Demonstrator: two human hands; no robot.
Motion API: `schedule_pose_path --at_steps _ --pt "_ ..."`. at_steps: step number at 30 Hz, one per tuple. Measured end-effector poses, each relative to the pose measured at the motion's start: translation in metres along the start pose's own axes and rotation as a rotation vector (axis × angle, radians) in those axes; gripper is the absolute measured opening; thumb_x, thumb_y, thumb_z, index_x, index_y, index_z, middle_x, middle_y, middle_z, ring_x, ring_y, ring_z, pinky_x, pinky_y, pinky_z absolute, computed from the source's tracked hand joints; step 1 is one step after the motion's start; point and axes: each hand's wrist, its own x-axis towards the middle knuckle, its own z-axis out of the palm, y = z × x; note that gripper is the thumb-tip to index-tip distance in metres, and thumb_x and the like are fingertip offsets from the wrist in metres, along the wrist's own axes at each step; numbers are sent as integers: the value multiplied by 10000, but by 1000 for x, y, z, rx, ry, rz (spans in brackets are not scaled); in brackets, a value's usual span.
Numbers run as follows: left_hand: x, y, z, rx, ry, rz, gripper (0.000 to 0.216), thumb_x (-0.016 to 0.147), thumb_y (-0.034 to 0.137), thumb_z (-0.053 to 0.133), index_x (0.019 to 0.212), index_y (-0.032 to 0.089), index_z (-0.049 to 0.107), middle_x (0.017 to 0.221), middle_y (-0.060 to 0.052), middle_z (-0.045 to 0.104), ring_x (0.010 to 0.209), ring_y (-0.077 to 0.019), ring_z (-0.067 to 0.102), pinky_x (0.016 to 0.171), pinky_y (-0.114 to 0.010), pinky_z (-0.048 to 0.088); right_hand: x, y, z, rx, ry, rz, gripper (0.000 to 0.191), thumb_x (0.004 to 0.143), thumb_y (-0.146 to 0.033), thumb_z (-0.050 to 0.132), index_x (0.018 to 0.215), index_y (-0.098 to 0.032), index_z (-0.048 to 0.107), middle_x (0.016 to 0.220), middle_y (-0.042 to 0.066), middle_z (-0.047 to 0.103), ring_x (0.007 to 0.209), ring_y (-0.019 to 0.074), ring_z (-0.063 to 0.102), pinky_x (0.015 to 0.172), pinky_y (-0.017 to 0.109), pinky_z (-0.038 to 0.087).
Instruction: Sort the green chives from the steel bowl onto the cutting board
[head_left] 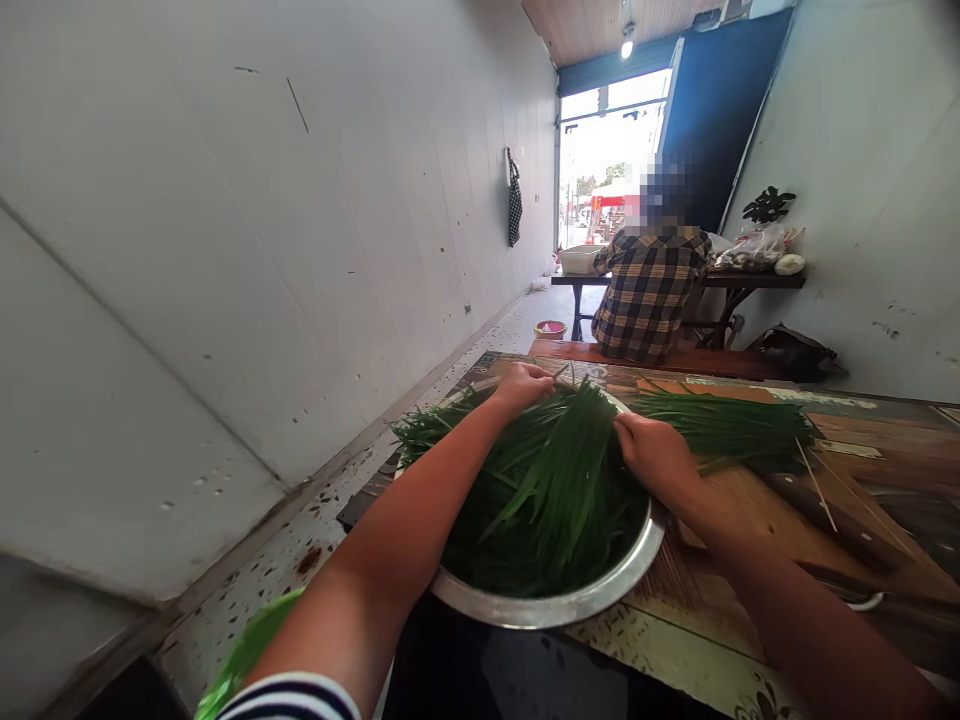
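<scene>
A large metal bowl [570, 600] sits on the table edge, filled with long green chive leaves [555, 480]. My left hand [521, 385] reaches over the far side of the bowl, fingers curled on the leaves. At the right side of the pile my right hand [652, 450] is closed on a bunch of the leaves. Another bundle of chives [727, 425] lies flat on the table to the right of the bowl.
The wooden table [840, 500] carries thin sticks [817, 485]. A white wall runs along the left. A person in a plaid shirt [649, 295] sits on a bench ahead, facing another table [750, 282] with bags. A green plastic bag [247, 645] lies low left.
</scene>
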Motion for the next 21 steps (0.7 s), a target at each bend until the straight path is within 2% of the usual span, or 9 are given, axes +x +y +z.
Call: schedule_pose_path --at_steps 21 --pt "-3 2 1 -26 -22 -36 204 736 98 595 921 42 659 621 -39 651 472 -53 512 448 -174 372 0 1 0 1 20 -11 360 903 -318 326 938 -207 666 873 67 714 722 174 626 575 266 302"
